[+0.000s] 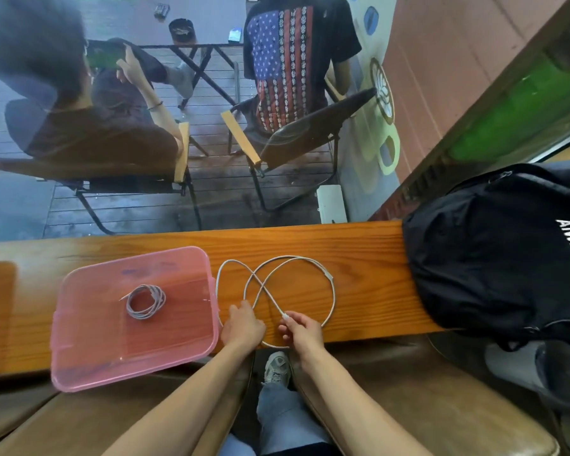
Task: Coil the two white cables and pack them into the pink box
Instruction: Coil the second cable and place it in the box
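Right hand (301,330) pinches the plug end of one white cable (333,291), which sprawls in two big loops on the wooden counter (359,245). Left hand (242,327) rests on that cable, grip unclear. One coiled cable (145,301) already sits inside the pink box (79,373). One black backpack (500,258) sits well right.

Two white cables: coiled cable (145,301) in box, loose cable (333,291) on counter; one pink box (79,324) (translucent); one black backpack (494,258).
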